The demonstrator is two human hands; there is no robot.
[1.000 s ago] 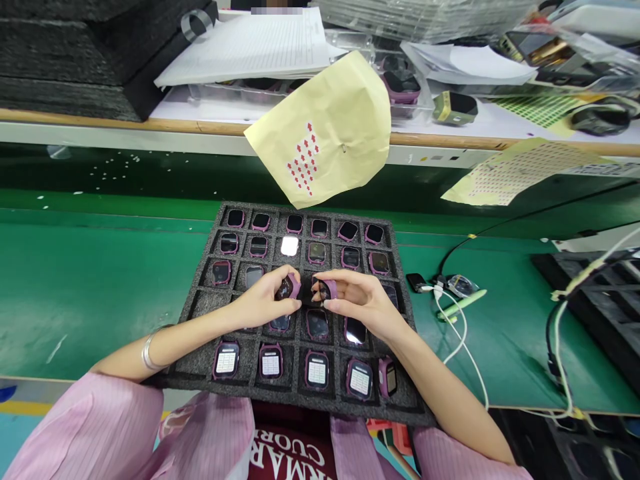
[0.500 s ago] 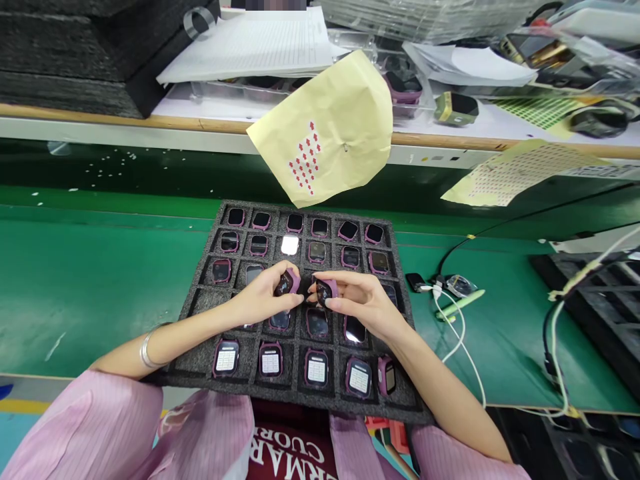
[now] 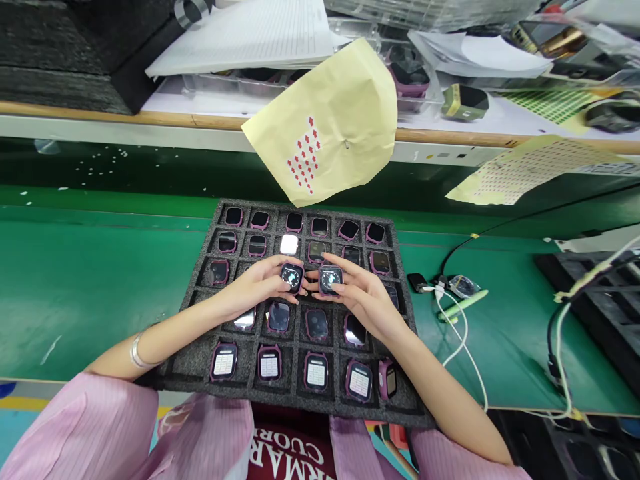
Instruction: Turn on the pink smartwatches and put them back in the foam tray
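Above the middle of a black foam tray, my left hand grips a purple-cased smartwatch with a lit watch face. Beside it, my right hand is closed on a second purple smartwatch, also showing a lit dial. A small gap separates the two watches, and both screens face up toward me. Several more purple watches lie in the tray's compartments. Those in the front row, such as one watch, show a white grid on screen; most in the back rows are dark. My hands cover part of the middle rows.
A yellow paper sheet with red arrows hangs from the shelf edge behind the tray. White cables and a green pen lie on the green bench at right. Another black tray stands farther right.
Both watches have been turned so their screens face me more squarely, and their dials now show brightly. My hands stay over the tray, each holding its watch.
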